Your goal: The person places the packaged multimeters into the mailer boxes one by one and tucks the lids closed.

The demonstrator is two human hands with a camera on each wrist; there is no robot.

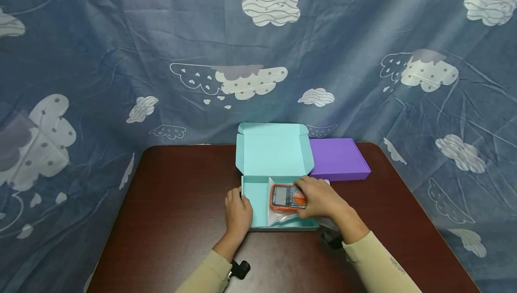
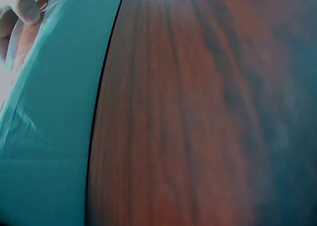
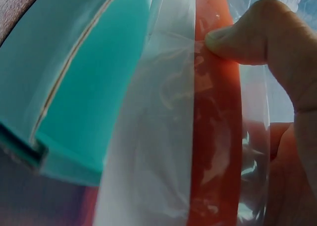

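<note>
An open teal cardboard box [image 1: 255, 201] stands on the table with its lid [image 1: 274, 149] raised at the back. Over the inside of the box, toward its right, an orange digital multimeter [image 1: 281, 195] lies face up in a clear plastic bag [image 1: 276, 218]. My right hand [image 1: 321, 198] grips the multimeter by its right end, thumb on the near side. In the right wrist view the thumb [image 3: 242, 42] presses the bag against the orange casing [image 3: 215, 137]. At the box's left wall my left hand [image 1: 237, 212] holds the edge; its fingers are partly hidden.
A closed purple box [image 1: 339, 156] lies behind and to the right of the teal box. The dark wooden table [image 1: 181, 194] extends on both sides. A blue cloud-patterned curtain [image 1: 202, 28] hangs behind it. Small dark cameras [image 1: 241, 269] are strapped to the wrists.
</note>
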